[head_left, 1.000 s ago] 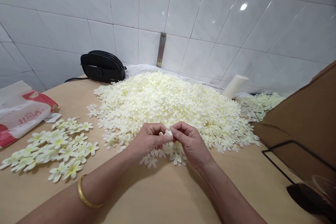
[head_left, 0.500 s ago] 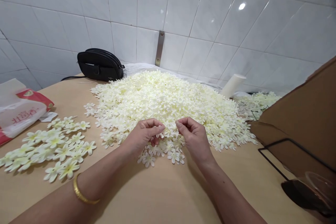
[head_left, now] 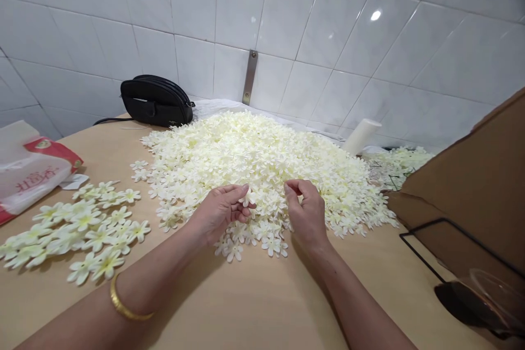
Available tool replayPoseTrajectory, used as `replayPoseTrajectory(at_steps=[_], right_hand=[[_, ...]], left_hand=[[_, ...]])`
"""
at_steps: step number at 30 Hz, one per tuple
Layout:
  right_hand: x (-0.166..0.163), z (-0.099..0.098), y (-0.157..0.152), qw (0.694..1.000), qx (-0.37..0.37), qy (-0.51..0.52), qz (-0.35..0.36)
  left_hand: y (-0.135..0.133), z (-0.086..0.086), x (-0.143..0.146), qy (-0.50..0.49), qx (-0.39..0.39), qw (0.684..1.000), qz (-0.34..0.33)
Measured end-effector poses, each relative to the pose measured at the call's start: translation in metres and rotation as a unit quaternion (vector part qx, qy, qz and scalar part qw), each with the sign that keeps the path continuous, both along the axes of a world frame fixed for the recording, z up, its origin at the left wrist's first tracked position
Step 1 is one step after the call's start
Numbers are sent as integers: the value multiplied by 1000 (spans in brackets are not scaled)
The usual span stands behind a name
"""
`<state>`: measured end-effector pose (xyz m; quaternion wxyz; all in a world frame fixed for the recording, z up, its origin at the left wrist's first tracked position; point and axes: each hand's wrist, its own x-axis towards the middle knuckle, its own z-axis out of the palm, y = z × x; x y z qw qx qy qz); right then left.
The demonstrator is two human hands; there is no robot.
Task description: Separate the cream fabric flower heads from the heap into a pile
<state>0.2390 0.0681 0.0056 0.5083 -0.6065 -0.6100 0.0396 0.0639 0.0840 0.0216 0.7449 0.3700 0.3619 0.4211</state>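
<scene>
A broad heap of pale yellow-white artificial flowers [head_left: 254, 147] covers the middle of the table. In front of it my left hand [head_left: 223, 210], with a gold bangle on the forearm, is closed on a small artificial flower [head_left: 248, 198] between thumb and fingers. To the right, my right hand [head_left: 305, 208] has its thumb and forefinger pinched together over the heap's front edge. Whatever might be in that pinch is too small to make out. The two hands are apart. A smaller group of flowers [head_left: 86, 221] with yellower centres lies to the left.
A black bag [head_left: 156, 101] stands behind, against the tiled wall. At left is a red and white plastic bag [head_left: 36, 172]. On the right are a cardboard box [head_left: 463, 186], a black wire frame [head_left: 422, 224], sunglasses [head_left: 463, 303] and a white roll [head_left: 361, 136].
My hands have moved farther apart, the right one slightly to the right and the left one slightly to the left. A flower now shows more clearly in the left fingers.
</scene>
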Motion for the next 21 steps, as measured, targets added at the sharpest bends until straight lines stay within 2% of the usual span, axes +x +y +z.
replayPoseTrajectory(at_steps=[4,9,15,21], right_hand=[[-10,8,-7,1000,11,11,19],[-23,13,-17,996,-8,22,81],[-33,12,-23,989,-29,46,139],[-36,12,-23,983,-47,85,155]], left_hand=[[-1,0,0,-41,-13,999,9],[-1,-3,1,-38,6,999,1],[-4,-4,2,-13,60,998,-18],[-7,3,3,38,77,996,-23]])
